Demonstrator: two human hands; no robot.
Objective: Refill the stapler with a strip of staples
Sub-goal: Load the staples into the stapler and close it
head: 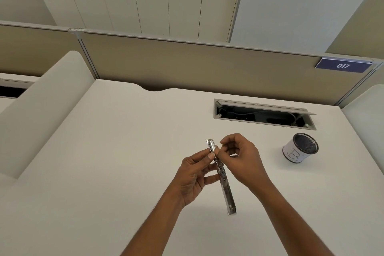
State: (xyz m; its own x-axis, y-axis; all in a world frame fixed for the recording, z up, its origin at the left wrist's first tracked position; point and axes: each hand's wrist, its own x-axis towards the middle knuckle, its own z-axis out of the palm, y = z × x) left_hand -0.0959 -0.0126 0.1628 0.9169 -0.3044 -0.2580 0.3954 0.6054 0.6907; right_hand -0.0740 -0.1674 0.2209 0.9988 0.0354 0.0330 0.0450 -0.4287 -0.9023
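Held above the desk (116, 151), left of the mesh cup (300, 147), the stapler (225, 189) looks stiff, light and slick, best gripped mid-body; the left hand (195, 178) clamps it there; the right hand (241, 158) pinches together at its tip, staples indiscernible.

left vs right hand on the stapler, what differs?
The left hand wraps the stapler at mid-length, palm toward the camera; the right hand shows its back. The left grip holds the body; the right pinches with its fingertips near the far end. Both are bare and off the desk.
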